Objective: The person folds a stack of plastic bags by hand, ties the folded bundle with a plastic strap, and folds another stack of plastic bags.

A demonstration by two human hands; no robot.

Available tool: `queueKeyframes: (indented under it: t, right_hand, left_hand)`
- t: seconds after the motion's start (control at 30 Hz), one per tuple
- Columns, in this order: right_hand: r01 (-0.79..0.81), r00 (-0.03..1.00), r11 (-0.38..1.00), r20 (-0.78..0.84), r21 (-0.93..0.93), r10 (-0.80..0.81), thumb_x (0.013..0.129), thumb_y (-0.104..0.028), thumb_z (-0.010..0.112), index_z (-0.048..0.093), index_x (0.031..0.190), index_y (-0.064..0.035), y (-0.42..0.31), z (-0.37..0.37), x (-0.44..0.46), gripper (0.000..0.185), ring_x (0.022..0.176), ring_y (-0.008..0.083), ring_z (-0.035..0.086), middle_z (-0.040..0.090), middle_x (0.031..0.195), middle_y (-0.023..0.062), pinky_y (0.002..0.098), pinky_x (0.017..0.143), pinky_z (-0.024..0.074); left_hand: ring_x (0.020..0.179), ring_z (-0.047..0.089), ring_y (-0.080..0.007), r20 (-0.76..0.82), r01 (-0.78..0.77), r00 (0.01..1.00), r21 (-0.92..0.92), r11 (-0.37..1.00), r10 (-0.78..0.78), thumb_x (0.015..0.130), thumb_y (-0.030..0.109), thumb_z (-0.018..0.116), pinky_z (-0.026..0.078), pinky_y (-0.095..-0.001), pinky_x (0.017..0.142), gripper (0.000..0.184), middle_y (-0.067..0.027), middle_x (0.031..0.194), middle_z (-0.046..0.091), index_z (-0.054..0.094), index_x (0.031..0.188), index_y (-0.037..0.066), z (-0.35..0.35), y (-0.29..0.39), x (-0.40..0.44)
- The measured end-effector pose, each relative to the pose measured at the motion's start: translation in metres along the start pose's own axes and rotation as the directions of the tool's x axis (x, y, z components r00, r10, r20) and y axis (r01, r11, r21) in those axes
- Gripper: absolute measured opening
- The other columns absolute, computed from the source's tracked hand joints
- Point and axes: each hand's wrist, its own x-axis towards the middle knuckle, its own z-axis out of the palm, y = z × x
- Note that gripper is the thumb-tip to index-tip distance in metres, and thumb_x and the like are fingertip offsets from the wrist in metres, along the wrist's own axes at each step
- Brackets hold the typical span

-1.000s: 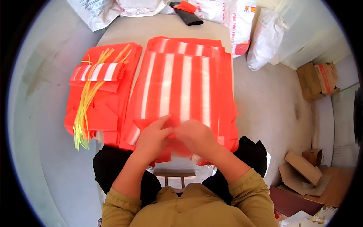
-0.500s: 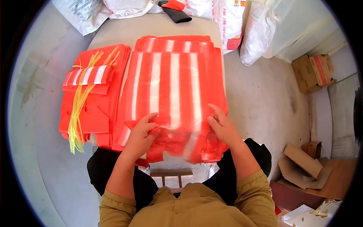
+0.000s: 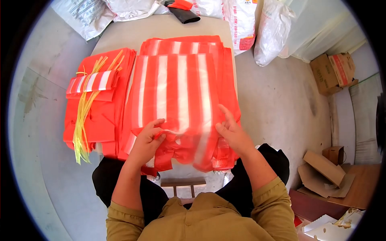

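Observation:
A stack of red plastic bags with white stripes lies in front of me, its near edge crumpled and hanging over the table edge. My left hand touches the near left part of the top bag, thumb and index finger apart around a raised fold. On the right edge of the same bag rests my right hand, index finger stretched forward and thumb spread from it. To the left sits a pile of folded red bags. Across it lie a small striped folded bundle and a bunch of yellow strips.
White printed sacks line the table's far side. A black and red item lies near the back of the beige table. Cardboard boxes stand on the floor at right, and an opened carton lies nearer.
Both hands keep nearly the same places on the striped bag. The left thumb and fingers have shifted slightly at the fold. The whole view has moved a little.

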Motion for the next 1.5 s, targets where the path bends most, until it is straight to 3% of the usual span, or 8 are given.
queueKeyframes:
  t: [0.13,0.3,0.37,0.47,0.7,0.9,1.1,1.5]
  right_hand:
    - [0.106,0.987,0.987,0.130,-0.119,-0.090,0.103,-0.017,0.058,0.038,0.159,-0.0077,-0.004,0.005,-0.017,0.060,0.084,0.0070,0.046,0.052,0.094,-0.0035,0.0236,0.079,0.0418]
    - [-0.018,0.908,0.999,0.418,0.029,0.004,0.102,-0.012,0.056,0.059,0.141,-0.0033,0.011,-0.016,-0.029,0.041,0.088,0.0068,0.058,0.066,0.106,-0.0007,0.0236,0.079,0.0479]
    - [-0.118,0.896,0.992,0.435,0.037,0.090,0.103,-0.013,0.054,0.062,0.135,-0.0025,0.007,-0.024,-0.029,0.035,0.093,0.0083,0.063,0.067,0.115,0.0018,0.0243,0.080,0.0509]
    - [-0.172,0.907,0.983,0.399,0.062,0.133,0.104,-0.014,0.052,0.064,0.131,-0.0012,0.011,-0.024,-0.024,0.032,0.097,0.0106,0.066,0.067,0.120,0.0041,0.0265,0.081,0.0548]
    - [-0.280,0.905,0.948,0.373,0.153,0.207,0.106,-0.012,0.049,0.057,0.138,0.0008,0.009,0.003,-0.002,0.035,0.102,0.0171,0.069,0.068,0.118,0.0089,0.0354,0.086,0.0604]
    - [-0.087,0.931,0.993,0.361,0.077,0.053,0.097,0.006,0.045,0.051,0.141,0.0003,0.006,0.030,0.014,0.045,0.112,0.0187,0.066,0.067,0.119,0.0096,0.0340,0.094,0.0556]
    - [0.123,0.931,0.905,0.364,-0.407,0.037,0.092,0.014,0.044,0.051,0.142,-0.0023,-0.009,0.043,0.021,0.054,0.113,0.0135,0.063,0.067,0.120,0.0077,0.0286,0.094,0.0507]
    - [0.247,0.913,0.896,0.398,-0.369,-0.088,0.093,0.013,0.051,0.061,0.131,-0.0003,-0.005,0.052,0.028,0.041,0.104,0.0129,0.065,0.069,0.112,0.0068,0.0292,0.089,0.0525]
  left_hand:
    - [0.140,0.050,-0.0291,-0.004,-0.062,0.998,0.059,0.996,0.062,0.099,0.001,0.062,0.039,-0.0358,0.114,0.011,-0.0146,0.146,0.056,0.066,0.108,-0.002,0.001,-0.002,-0.002]
    - [0.125,0.060,-0.0305,-0.031,-0.092,0.994,0.218,0.972,0.101,0.094,-0.001,0.065,0.048,-0.0360,0.104,0.012,-0.0163,0.144,0.056,0.068,0.106,-0.001,0.006,0.002,-0.007]
    - [0.115,0.065,-0.0302,-0.007,-0.037,0.999,0.329,0.943,0.041,0.089,-0.003,0.068,0.053,-0.0372,0.096,0.015,-0.0159,0.144,0.056,0.069,0.104,0.000,0.007,0.014,-0.009]
    - [0.100,0.068,-0.0295,-0.005,-0.185,0.974,0.555,0.811,0.226,0.081,-0.002,0.070,0.056,-0.0391,0.086,0.018,-0.0151,0.139,0.059,0.071,0.099,0.002,0.018,0.010,-0.016]
    - [0.098,0.066,-0.0282,0.184,-0.445,0.861,0.724,0.526,0.475,0.078,0.007,0.067,0.056,-0.0393,0.082,0.016,-0.0095,0.134,0.065,0.070,0.094,0.006,0.018,-0.003,-0.015]
    - [0.092,0.063,-0.0267,0.186,-0.469,0.844,0.711,0.524,0.503,0.077,0.008,0.066,0.055,-0.0389,0.080,0.016,-0.0068,0.134,0.065,0.068,0.092,0.006,0.019,-0.002,-0.013]
    - [0.091,0.062,-0.0262,0.187,-0.476,0.839,0.707,0.523,0.511,0.077,0.008,0.065,0.053,-0.0379,0.081,0.013,-0.0074,0.134,0.065,0.066,0.090,0.006,0.019,-0.003,-0.012]
    - [0.094,0.063,-0.0265,0.193,-0.476,0.849,0.681,0.556,0.492,0.078,0.009,0.065,0.054,-0.0383,0.083,0.012,-0.0084,0.134,0.064,0.066,0.090,0.006,0.017,-0.004,-0.013]
